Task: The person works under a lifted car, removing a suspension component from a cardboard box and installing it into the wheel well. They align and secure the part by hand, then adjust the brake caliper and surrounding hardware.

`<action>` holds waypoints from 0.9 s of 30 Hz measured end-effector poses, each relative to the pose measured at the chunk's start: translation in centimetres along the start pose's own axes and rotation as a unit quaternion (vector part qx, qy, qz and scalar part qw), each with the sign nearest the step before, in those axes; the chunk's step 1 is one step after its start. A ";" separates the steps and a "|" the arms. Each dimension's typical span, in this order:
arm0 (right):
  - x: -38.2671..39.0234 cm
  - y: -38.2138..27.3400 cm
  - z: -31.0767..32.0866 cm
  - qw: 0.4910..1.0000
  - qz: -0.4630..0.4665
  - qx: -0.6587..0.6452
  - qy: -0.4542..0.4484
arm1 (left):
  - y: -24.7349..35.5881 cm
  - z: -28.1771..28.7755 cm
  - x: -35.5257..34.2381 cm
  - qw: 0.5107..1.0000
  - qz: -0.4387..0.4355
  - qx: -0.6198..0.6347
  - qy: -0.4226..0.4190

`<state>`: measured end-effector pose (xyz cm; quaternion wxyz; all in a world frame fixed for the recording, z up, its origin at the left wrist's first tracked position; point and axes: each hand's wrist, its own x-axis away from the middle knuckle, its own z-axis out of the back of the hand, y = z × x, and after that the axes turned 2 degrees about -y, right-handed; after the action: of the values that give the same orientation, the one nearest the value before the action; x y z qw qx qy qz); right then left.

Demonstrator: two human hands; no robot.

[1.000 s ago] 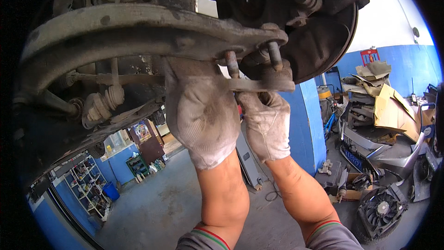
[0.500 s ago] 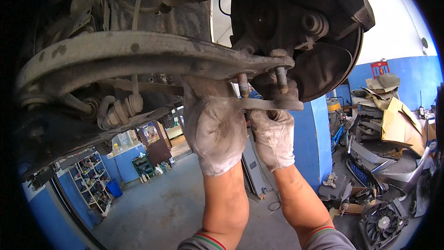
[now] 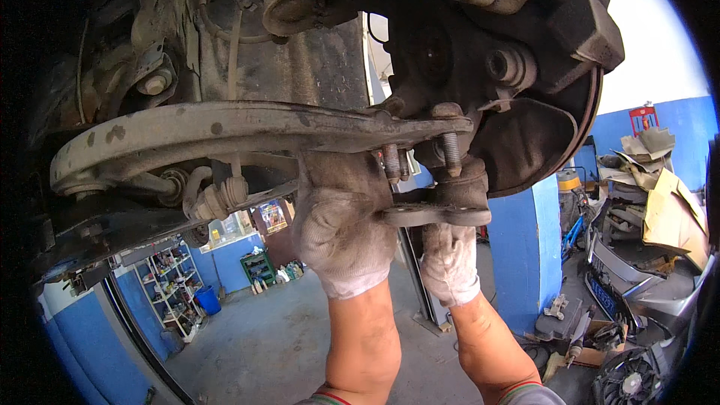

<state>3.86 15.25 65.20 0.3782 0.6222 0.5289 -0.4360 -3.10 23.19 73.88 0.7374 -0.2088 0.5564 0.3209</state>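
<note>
Above my hands, a dirty metal suspension control arm (image 3: 247, 124) crosses from left to right. Two threaded bolts point down through its right end, the nearer one (image 3: 451, 154) in plain sight. Below their tips, with a gap between, sits a ball joint (image 3: 439, 216) with a flat flange. My left hand (image 3: 345, 217), in a soiled knit glove, reaches up under the arm beside the flange's left end; its fingertips are hidden. From beneath, my gloved right hand (image 3: 450, 259) grips the ball joint, its fingers partly covered by the flange.
A brake disc and dark splash shield (image 3: 525, 146) hang just right of the ball joint. A blue pillar (image 3: 517, 255) stands beyond my right forearm. Removed car parts and cardboard (image 3: 675, 214) lie piled at right. Loaded shelves (image 3: 171, 285) stand far left.
The view has tilted, so the car parts sit lower in it. The ball joint's flange has dropped away from the control arm, widening the gap under the bolts. My right hand has moved down.
</note>
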 end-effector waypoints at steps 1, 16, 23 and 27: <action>0.0 0.0 0.1 0.999 -0.004 -0.039 0.016 | 0.0 0.1 -0.1 1.000 0.003 -0.006 -0.009; -1.4 -0.3 4.4 0.973 -0.113 -0.132 -0.151 | 3.0 2.5 -5.4 0.984 0.083 0.111 -0.109; -0.7 -0.3 4.4 0.967 -0.153 -0.122 -0.160 | 0.9 0.1 -5.2 0.986 -0.079 -0.119 0.085; -0.2 -1.4 3.9 0.909 -0.315 -0.253 -0.104 | 1.7 -1.8 -5.0 0.997 -0.027 0.038 0.069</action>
<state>1.87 11.75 64.12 0.4187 0.2573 0.7478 -0.4464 -6.40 21.95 78.25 0.7132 -0.2167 0.6120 0.2643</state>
